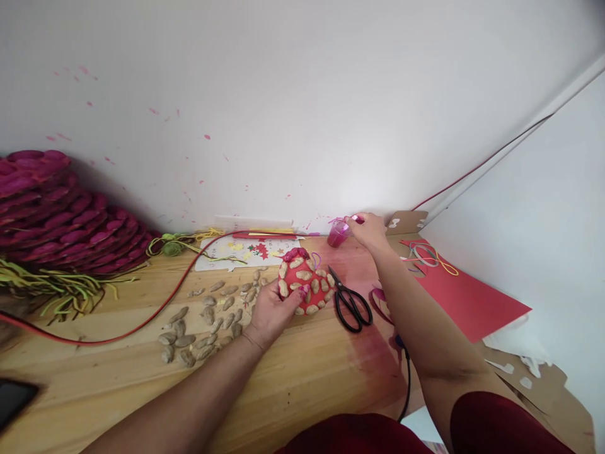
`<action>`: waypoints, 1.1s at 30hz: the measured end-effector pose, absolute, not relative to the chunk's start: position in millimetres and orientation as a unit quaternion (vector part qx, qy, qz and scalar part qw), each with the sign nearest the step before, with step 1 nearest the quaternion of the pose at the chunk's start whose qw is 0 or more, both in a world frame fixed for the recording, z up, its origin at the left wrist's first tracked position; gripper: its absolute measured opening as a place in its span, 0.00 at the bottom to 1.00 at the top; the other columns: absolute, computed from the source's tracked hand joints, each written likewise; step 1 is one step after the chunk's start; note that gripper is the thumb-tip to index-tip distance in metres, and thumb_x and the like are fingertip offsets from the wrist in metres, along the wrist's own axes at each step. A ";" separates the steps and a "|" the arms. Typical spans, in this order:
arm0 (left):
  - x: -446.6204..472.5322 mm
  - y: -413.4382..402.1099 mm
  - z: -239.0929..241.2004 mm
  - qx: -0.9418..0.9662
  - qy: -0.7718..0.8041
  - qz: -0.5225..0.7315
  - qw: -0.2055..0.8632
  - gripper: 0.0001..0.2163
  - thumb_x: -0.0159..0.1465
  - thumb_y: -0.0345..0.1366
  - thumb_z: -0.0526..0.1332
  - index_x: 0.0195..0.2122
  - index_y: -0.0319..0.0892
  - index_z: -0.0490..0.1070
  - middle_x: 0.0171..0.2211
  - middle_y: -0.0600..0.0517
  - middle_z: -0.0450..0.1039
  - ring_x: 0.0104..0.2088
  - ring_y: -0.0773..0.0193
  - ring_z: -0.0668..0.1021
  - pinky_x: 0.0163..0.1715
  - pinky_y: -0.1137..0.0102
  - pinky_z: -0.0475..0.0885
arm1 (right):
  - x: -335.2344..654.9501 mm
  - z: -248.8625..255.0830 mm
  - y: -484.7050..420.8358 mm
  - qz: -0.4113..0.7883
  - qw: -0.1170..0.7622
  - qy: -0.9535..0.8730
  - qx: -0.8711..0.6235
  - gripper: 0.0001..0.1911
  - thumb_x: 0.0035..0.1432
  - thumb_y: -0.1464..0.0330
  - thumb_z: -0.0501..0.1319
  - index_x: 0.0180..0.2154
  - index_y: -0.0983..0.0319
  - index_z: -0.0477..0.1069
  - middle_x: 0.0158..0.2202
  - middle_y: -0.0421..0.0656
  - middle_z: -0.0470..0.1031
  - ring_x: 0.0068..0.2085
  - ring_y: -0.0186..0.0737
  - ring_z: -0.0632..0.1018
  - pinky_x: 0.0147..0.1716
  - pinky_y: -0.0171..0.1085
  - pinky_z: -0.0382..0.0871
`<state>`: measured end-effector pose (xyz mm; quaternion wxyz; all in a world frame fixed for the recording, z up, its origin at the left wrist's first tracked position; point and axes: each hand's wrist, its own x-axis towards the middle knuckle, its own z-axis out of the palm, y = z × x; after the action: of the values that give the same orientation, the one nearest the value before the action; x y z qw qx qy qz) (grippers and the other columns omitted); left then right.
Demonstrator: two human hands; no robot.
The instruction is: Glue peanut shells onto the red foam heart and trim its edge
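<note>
The left hand point(274, 309) pinches a red piece point(319, 299) studded with peanuts, thumb on its face, some magenta at its top. At its one o'clock, the right hand point(367, 228) has bent fingers at a cup point(337, 234) of pink paint; I cannot tell what they pinch. Black scissors point(352, 308) lie at four o'clock on the worktop point(307, 391), loose peanuts point(184, 341) at eight, a red sheet point(466, 301) at three.

no legible words or numbers, white sheet point(210, 261) with marks too small to read
</note>
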<state>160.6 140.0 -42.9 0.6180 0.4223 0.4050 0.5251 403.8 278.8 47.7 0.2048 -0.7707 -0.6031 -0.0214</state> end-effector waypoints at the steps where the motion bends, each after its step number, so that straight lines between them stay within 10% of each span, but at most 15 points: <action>1: 160.4 139.9 -42.5 0.425 0.409 0.524 0.614 0.18 0.50 0.51 0.75 0.28 0.40 0.78 0.22 0.51 0.79 0.22 0.64 0.77 0.18 0.75 0.67 | 403.5 47.8 278.2 -0.020 0.204 -0.606 -0.769 0.17 0.60 0.55 0.60 0.37 0.57 0.83 0.40 0.49 0.83 0.46 0.55 0.76 0.42 0.45 0.63; 17: 161.8 143.5 -51.9 0.414 0.368 0.530 0.642 0.22 0.50 0.54 0.74 0.36 0.40 0.81 0.37 0.44 0.84 0.34 0.58 0.83 0.37 0.66 0.79 | 401.7 49.7 241.5 -0.025 0.354 -0.626 -0.694 0.20 0.62 0.54 0.56 0.36 0.62 0.79 0.33 0.47 0.81 0.36 0.46 0.76 0.38 0.41 0.65; 24: 160.1 141.6 -48.1 0.419 0.389 0.522 0.633 0.22 0.51 0.54 0.74 0.36 0.39 0.81 0.35 0.45 0.84 0.31 0.59 0.82 0.31 0.69 0.77 | 378.0 70.2 180.0 0.043 0.559 -0.584 -0.587 0.16 0.67 0.55 0.56 0.38 0.59 0.76 0.29 0.40 0.74 0.33 0.39 0.75 0.35 0.38 0.68; 33: 158.4 140.3 -43.0 0.481 0.380 0.534 0.582 0.17 0.55 0.50 0.71 0.32 0.39 0.79 0.32 0.48 0.83 0.31 0.61 0.80 0.34 0.70 0.76 | 320.8 60.2 132.6 0.150 0.553 -0.636 -0.517 0.10 0.66 0.59 0.62 0.38 0.58 0.75 0.31 0.39 0.76 0.33 0.38 0.75 0.34 0.37 0.70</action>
<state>158.4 140.3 -43.0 0.5820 0.4813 0.3802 0.5339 320.8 132.6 60.2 0.5530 -0.5169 -0.6360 0.1503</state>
